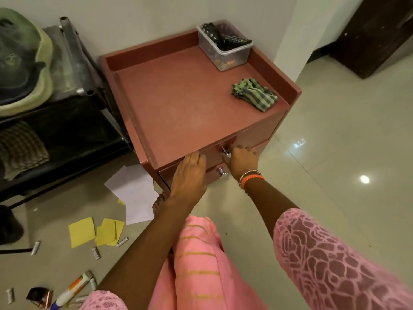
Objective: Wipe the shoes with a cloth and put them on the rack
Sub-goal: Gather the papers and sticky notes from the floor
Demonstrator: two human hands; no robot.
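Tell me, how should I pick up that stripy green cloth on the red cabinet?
Pinch the green striped cloth from above, at its bunched-up middle. It lies crumpled and flat on the red cabinet, near the right rim, so nothing sticks up to grab. Probably reach with the right hand, which is nearer; the raised rim blocks coming from the side.

1. A white wall (156, 16) runs behind, turning a corner on the right.
2. The floor (348, 135) is glossy pale tile, with bright spots of light reflected on it.
3. A reddish-brown cabinet (192, 104) with a raised rim stands against the wall.
4. A dark wooden door (375, 34) shows at far right.
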